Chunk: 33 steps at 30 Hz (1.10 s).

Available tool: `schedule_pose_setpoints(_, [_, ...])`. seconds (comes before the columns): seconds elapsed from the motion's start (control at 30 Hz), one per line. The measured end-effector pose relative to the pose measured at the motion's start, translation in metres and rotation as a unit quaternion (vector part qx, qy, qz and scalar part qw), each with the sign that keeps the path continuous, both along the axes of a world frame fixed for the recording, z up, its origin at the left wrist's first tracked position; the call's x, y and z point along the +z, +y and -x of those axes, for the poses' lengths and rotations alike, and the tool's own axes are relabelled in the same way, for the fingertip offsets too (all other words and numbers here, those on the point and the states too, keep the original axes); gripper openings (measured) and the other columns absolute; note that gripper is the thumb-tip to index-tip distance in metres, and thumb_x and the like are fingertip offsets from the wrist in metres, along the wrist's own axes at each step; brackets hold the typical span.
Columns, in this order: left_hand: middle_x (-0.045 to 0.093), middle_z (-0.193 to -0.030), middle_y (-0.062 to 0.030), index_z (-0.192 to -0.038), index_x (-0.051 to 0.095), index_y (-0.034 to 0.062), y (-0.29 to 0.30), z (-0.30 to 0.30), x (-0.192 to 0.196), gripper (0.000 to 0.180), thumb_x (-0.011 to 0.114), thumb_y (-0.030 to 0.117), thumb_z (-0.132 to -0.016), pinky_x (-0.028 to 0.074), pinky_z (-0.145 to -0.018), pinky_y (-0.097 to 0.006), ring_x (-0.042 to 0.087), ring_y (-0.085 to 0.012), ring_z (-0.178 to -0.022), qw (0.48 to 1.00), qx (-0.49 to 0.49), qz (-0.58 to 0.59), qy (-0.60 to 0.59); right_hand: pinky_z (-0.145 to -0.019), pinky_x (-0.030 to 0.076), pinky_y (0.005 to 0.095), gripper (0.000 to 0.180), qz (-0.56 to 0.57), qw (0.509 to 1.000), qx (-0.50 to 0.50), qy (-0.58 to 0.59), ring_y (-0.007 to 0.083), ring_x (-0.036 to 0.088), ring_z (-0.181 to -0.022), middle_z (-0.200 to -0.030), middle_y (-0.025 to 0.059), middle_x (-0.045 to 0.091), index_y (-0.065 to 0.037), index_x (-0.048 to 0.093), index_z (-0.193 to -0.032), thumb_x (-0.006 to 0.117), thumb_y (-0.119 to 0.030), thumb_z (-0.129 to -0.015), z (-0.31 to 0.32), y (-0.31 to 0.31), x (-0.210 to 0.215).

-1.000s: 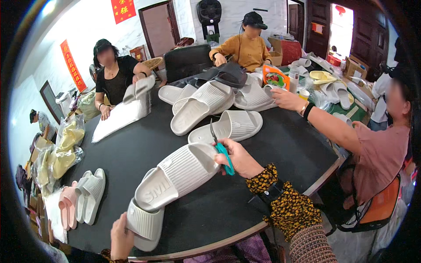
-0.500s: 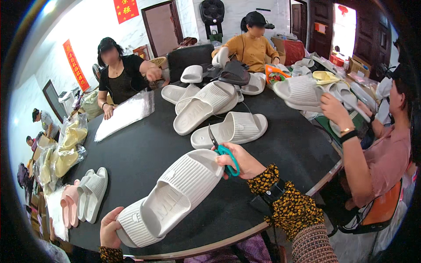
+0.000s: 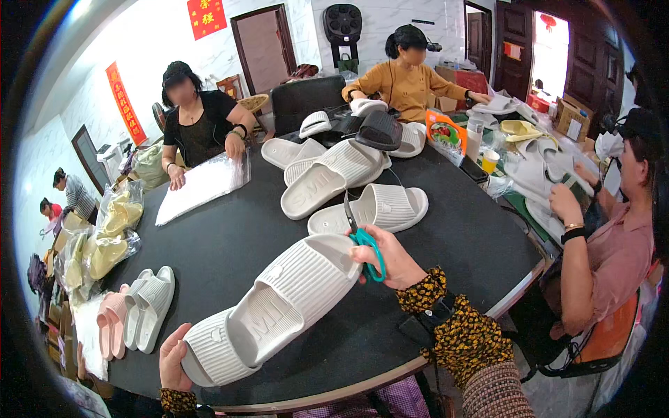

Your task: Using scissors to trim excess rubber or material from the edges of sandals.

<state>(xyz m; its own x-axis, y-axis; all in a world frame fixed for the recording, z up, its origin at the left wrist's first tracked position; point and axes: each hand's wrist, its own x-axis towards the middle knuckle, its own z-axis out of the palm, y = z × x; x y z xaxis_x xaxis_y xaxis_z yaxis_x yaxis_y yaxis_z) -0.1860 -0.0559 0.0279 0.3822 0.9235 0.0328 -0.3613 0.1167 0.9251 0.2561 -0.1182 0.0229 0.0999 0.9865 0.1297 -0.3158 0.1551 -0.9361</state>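
Across my body I hold a pair of light grey slide sandals (image 3: 315, 282), ribbed on the straps and joined end to end, one partly tucked into the other. My left hand (image 3: 174, 361) is closed round the lower left end. At the upper right end, my right hand (image 3: 391, 259) pinches a sole edge while also gripping scissors (image 3: 369, 252) with teal handles. Their dark blades point up and away, partly apart. Just beyond the blades lies a single grey slide (image 3: 401, 207) on the black table (image 3: 230, 258).
More grey slides (image 3: 317, 182) and a black one (image 3: 378, 131) are piled beyond. Left are grey slides (image 3: 155, 306), pink ones (image 3: 111, 324) and bagged yellow ones (image 3: 111, 240). Co-workers sit across and to the right. Clear plastic bags (image 3: 202, 195) lie before one; a yellow cup (image 3: 490, 161) stands far right.
My hands and the slides stay nearly in place. The person at right has lowered the slide they held up. The person in mustard has put a grey slide on the pile and reaches right.
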Motion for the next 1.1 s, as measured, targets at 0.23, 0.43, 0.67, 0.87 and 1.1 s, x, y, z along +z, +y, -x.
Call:
schedule_pose_setpoints(0.23, [0.06, -0.112, -0.0234, -0.119, 0.052, -0.0074, -0.002, 0.003, -0.001, 0.035, 0.057, 0.009, -0.088, 0.052, -0.087, -0.04, 0.062, -0.0299, -0.101, 0.999, 0.033, 0.011, 0.003, -0.049, 0.051, 0.0225, 0.06, -0.022, 0.999, -0.033, -0.022, 0.0103, 0.059, -0.074, -0.096, 0.0053, 0.054, -0.001, 0.045, -0.118, 0.073, -0.032, -0.075, -0.002, -0.005, 0.004])
schedule_pose_setpoints(0.43, [0.06, -0.112, -0.0215, -0.12, 0.051, -0.009, -0.004, 0.001, -0.005, 0.039, 0.057, 0.012, -0.088, 0.05, -0.088, -0.038, 0.061, -0.0274, -0.101, 0.997, 0.06, 0.021, 0.04, -0.047, 0.048, 0.024, 0.053, -0.004, 1.0, -0.027, -0.013, 0.0115, 0.058, -0.07, -0.091, 0.005, 0.055, -0.003, 0.048, -0.116, 0.071, -0.029, -0.076, 0.005, 0.003, -0.009])
schedule_pose_setpoints(0.67, [0.058, -0.117, -0.0185, -0.124, 0.048, -0.0088, 0.007, -0.012, -0.001, 0.039, 0.052, 0.011, -0.09, 0.049, -0.089, -0.033, 0.059, -0.0232, -0.104, 0.997, 0.046, 0.058, 0.034, -0.046, 0.05, 0.0273, 0.044, 0.009, 0.999, -0.053, -0.009, 0.0147, 0.06, -0.069, -0.091, 0.0069, 0.058, -0.002, 0.047, -0.116, 0.066, -0.017, -0.079, 0.009, 0.002, -0.008])
schedule_pose_setpoints(0.87, [0.059, -0.115, -0.0169, -0.123, 0.05, -0.0074, 0.001, -0.01, 0.001, 0.036, 0.049, 0.011, -0.092, 0.049, -0.089, -0.033, 0.06, -0.0216, -0.103, 0.996, 0.051, 0.068, 0.033, -0.048, 0.049, 0.0275, 0.045, 0.033, 0.997, -0.051, -0.04, 0.0154, 0.059, -0.072, -0.093, 0.0081, 0.057, -0.003, 0.046, -0.116, 0.064, -0.02, -0.079, 0.024, 0.002, -0.002])
schedule_pose_setpoints(1.1, [0.06, -0.114, -0.0148, -0.122, 0.052, -0.0055, -0.002, -0.041, 0.001, 0.033, 0.048, 0.009, -0.093, 0.049, -0.09, -0.032, 0.059, -0.02, -0.102, 0.993, 0.049, 0.078, 0.069, -0.047, 0.048, 0.027, 0.045, 0.031, 0.993, -0.054, -0.102, 0.0148, 0.059, -0.071, -0.093, 0.0084, 0.057, 0.0, 0.043, -0.117, 0.061, -0.017, -0.079, 0.027, -0.004, 0.001])
